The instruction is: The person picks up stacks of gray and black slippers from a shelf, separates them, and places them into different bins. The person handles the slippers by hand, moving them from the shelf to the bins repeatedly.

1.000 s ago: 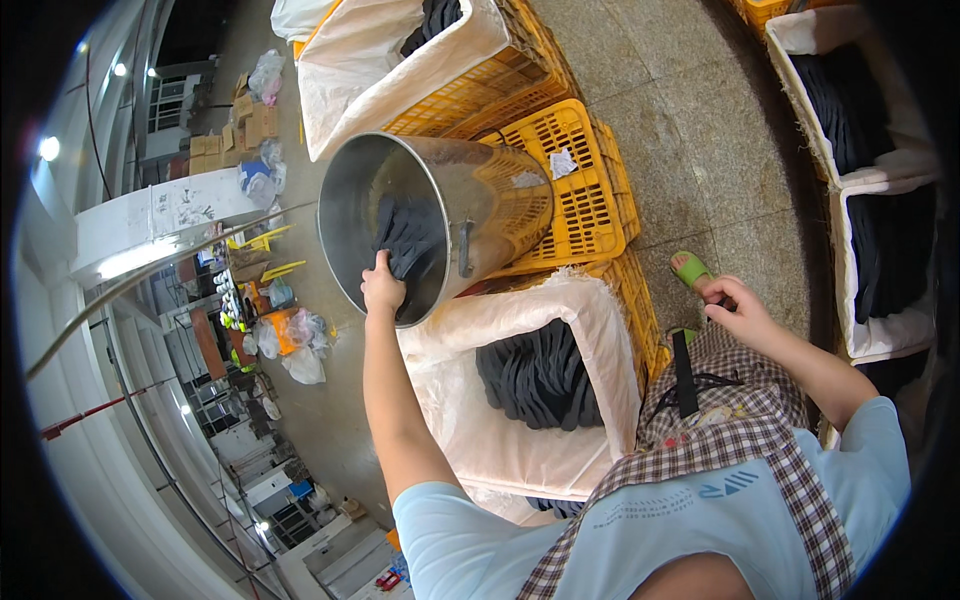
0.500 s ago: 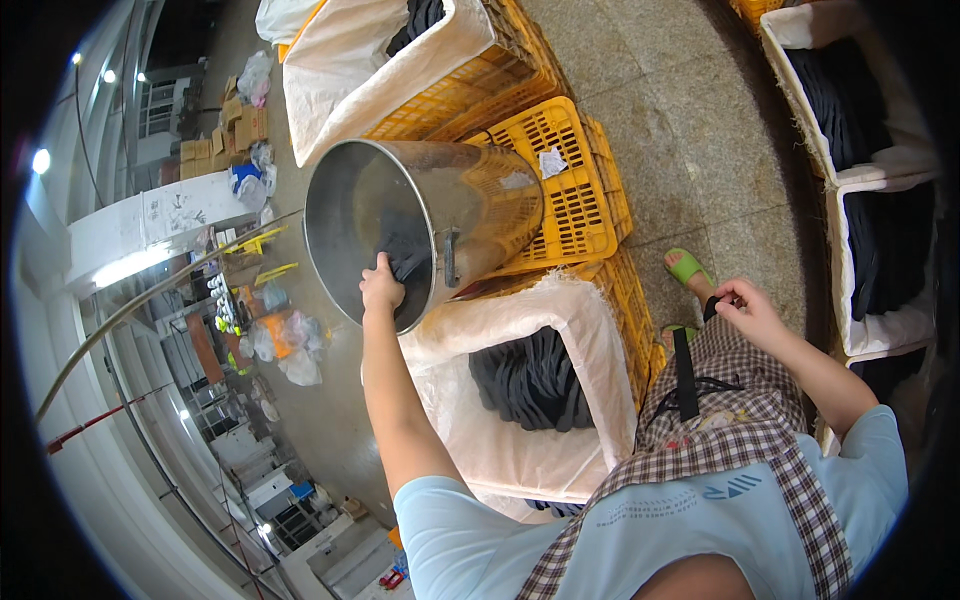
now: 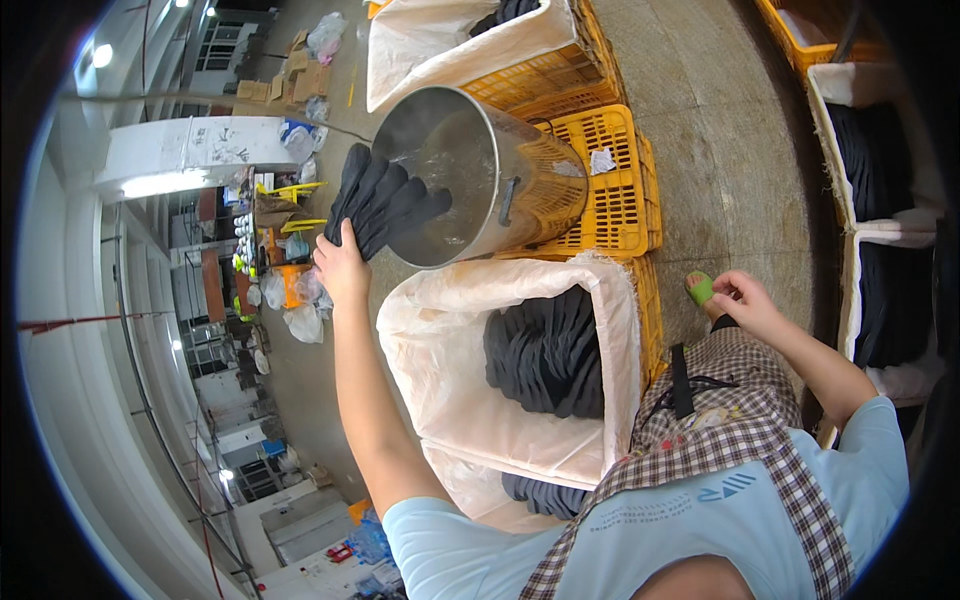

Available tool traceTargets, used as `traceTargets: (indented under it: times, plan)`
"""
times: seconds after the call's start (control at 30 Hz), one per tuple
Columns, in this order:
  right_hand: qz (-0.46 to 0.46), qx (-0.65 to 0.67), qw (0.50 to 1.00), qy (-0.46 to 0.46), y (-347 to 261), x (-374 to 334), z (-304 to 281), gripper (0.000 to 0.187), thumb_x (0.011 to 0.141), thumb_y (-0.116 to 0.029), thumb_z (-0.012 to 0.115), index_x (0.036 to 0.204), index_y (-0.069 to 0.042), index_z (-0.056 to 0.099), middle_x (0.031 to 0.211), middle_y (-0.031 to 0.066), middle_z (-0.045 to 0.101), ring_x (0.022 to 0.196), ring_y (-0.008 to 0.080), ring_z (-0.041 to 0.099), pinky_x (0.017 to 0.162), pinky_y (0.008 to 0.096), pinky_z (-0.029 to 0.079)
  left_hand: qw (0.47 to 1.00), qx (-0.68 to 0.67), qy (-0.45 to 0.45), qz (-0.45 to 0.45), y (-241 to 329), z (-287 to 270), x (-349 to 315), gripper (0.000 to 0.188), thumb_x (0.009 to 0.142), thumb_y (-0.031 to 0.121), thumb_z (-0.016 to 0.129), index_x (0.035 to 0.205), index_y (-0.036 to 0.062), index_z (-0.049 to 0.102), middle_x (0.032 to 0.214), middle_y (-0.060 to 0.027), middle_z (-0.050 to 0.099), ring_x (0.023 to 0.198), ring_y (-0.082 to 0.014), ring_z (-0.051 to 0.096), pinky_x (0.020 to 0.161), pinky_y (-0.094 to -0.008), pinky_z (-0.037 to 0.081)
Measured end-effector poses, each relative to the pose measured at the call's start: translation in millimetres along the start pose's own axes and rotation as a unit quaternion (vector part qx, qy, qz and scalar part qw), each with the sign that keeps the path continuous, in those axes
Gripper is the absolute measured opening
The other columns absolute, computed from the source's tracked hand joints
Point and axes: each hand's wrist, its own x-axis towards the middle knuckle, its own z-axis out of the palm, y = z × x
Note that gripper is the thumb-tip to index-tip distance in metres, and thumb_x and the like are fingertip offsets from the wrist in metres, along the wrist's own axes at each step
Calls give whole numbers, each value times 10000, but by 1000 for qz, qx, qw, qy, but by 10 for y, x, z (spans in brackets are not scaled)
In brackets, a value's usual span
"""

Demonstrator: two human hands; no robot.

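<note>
A fanned bundle of black socks (image 3: 375, 200) is gripped in my left hand (image 3: 342, 265) at the open mouth of a large steel drum (image 3: 535, 180). Part of the bundle overlaps the rim, and its far end is blurred against the drum's interior. Wet-looking, shiny walls show inside the drum. My right hand (image 3: 748, 305) hovers above my checked apron (image 3: 735, 370), fingers curled together; whatever they may pinch is hidden. Close to my left forearm stands a crate lined with pale cloth (image 3: 450, 370), holding a stack of black socks (image 3: 550, 350).
Beside the drum is a yellow plastic crate (image 3: 640, 190). Another cloth-lined yellow crate (image 3: 530, 75) stands beyond it. Along the right, more lined bins hold dark stacks (image 3: 885, 300). Bags and cardboard boxes (image 3: 300, 75) lie on the floor at the far left.
My left hand has come out of the drum toward the left, bringing the black socks up to its rim. My right hand stays nearly in place. The view has shifted.
</note>
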Motion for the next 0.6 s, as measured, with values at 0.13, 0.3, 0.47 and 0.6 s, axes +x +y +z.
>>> traceTargets:
  times: [0.13, 0.3, 0.47, 0.6]
  plan:
    - [-21, -23, 999, -20, -38, -139, 94, 217, 818, -158, 642, 980, -28, 579, 973, 80, 577, 837, 153, 571, 714, 292, 469, 998, 49, -26, -23, -1, 44, -142, 631, 774, 51, 606, 1329, 280, 412, 1341, -219, 355, 1172, -387, 422, 852, -529, 442]
    - [-33, -15, 999, -17, -76, -294, 93, 161, 818, -123, 637, 939, -24, 596, 879, 54, 593, 721, 118, 568, 639, 255, 466, 999, 26, -30, -37, 2, 199, -344, 552, 833, 80, 547, 1319, 307, 415, 1331, -201, 380, 1177, -368, 425, 837, -544, 442]
    - [-67, -29, 997, -22, -126, -358, 138, 137, 840, -110, 623, 941, -21, 595, 824, 18, 591, 737, 88, 544, 658, 239, 455, 983, -136, -16, -122, -260, 367, -841, 598, 774, 63, 576, 1311, 278, 426, 1284, -251, 419, 1121, -426, 474, 858, -546, 453]
    - [-46, -11, 997, -58, -112, -348, 281, 118, 860, -102, 613, 945, -23, 592, 838, 2, 588, 768, 78, 542, 692, 229, 448, 946, -249, 21, -208, -750, 482, -1673, 642, 713, 106, 659, 1307, 221, 443, 1168, -293, 495, 1040, -456, 528, 887, -460, 456]
